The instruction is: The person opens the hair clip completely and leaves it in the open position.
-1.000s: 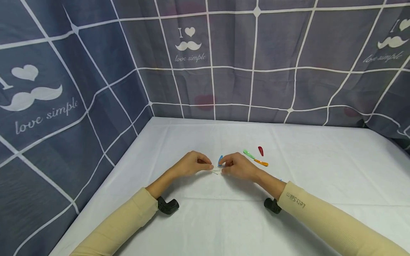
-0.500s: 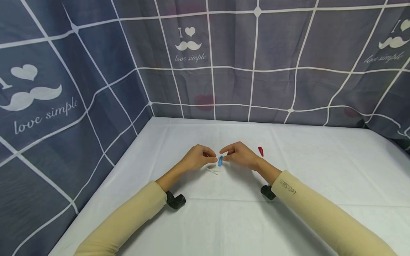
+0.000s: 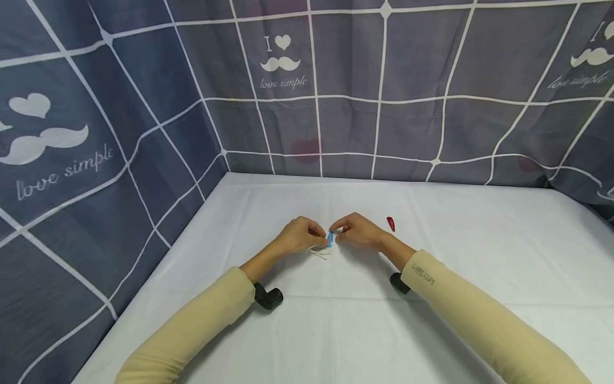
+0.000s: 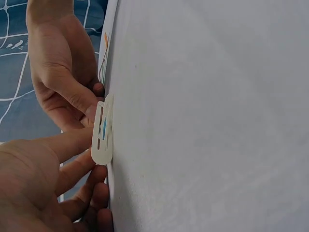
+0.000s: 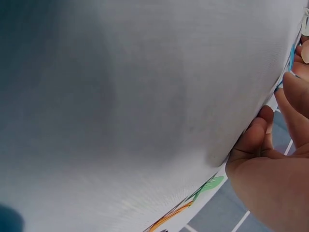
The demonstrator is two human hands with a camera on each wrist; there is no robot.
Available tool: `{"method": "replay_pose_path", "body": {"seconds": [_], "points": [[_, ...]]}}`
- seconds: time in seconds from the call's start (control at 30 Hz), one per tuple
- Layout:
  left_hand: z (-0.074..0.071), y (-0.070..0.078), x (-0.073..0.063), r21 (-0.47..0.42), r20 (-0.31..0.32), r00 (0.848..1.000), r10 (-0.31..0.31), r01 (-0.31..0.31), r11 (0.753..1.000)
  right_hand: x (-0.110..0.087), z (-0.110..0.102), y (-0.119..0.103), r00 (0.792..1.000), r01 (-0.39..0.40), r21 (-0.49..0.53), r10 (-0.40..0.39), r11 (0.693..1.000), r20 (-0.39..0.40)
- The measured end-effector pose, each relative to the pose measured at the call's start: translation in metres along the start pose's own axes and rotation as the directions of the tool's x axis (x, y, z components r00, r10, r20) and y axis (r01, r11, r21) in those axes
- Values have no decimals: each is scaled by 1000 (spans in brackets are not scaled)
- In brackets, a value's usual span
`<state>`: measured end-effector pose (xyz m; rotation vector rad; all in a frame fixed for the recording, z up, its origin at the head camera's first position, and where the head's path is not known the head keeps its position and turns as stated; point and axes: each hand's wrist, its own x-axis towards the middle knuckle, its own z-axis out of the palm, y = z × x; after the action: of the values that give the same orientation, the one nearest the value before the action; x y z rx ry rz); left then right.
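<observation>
A blue hair clip (image 3: 330, 239) lies on the white cloth between my two hands. My left hand (image 3: 301, 235) has its thumb tip at the clip's left edge, its fingers bent loosely above. Across from it, my right hand (image 3: 358, 231) reaches its index fingertip to the clip's far end, thumb at its right side with a gap between. Several white hair clips (image 3: 320, 253) lie just in front; in the left wrist view a white clip (image 4: 102, 140) stands before the fingers, partly covering the blue one. The right wrist view shows the blue clip (image 5: 292, 57) near the right fingertips.
A red hair clip (image 3: 390, 224) lies beyond the right hand. A green clip (image 5: 212, 182) and an orange clip (image 5: 174, 215) show in the right wrist view, hidden by the right hand in the head view. Grey checked curtains (image 3: 355, 128) stand around the table (image 3: 455, 229).
Both hands have moved away from the white clips to the blue clip just beyond them. My right hand now covers the green and orange clips in the head view.
</observation>
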<state>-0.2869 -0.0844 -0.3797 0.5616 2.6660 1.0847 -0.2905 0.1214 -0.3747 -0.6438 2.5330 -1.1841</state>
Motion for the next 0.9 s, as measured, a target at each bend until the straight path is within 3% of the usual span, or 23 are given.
{"method": "replay_pose_path", "body": {"seconds": [0.43, 0.9], "points": [[0, 1, -1, 12, -5, 1000, 17, -17, 1000, 0, -1, -2, 1000, -21, -16, 21, 1000, -19], [2, -1, -2, 23, -11, 1000, 25, -25, 999, 0, 4, -1, 999, -39, -126, 34, 991, -39]]}}
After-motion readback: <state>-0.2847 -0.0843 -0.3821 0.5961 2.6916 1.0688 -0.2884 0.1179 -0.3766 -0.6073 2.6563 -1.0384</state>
